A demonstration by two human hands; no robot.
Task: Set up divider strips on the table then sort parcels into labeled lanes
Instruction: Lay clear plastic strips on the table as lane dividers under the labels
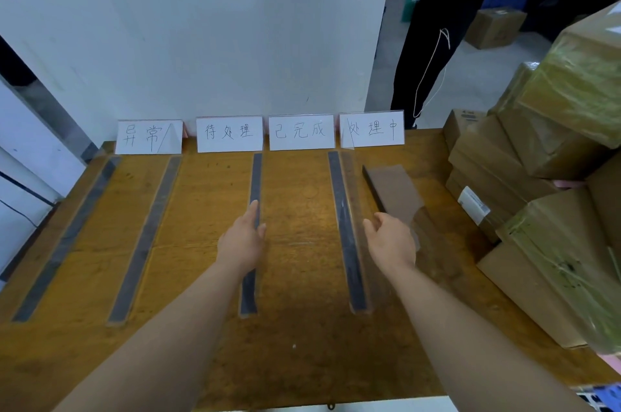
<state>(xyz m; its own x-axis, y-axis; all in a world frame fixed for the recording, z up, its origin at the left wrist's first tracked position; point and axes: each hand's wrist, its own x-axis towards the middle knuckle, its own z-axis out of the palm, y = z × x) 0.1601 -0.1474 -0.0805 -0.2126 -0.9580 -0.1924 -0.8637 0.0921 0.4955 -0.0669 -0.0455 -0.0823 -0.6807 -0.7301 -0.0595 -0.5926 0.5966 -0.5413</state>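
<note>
We're looking down the wooden table [302,361], and the row of label cards [301,131] stands along its far edge: four handwritten white cards side by side. From the foot of that row, four dark divider strips [144,236] run back toward us, flat on the wood. Our left hand [242,240] is down on the third strip [255,173], the one starting below the gap between the second and third cards. Its fingers are straight and together, laid along the strip, gripping nothing. Our right hand [391,240] sits just right of the fourth strip [338,196], which starts below the gap between the third and fourth cards and has a clear upright wall along its right side. The fingers there are half curled, thumb out toward that clear wall; whether they touch or hold it, we cannot tell. Below the fourth card a flat brown parcel [389,186] lies on the wood, apart from both hands. Right of the card row, cardboard parcels [537,156] are stacked high, some wrapped in yellowish tape. Behind the cards rises a white board [201,25], and past its right edge stands a person in black [437,25]
</note>
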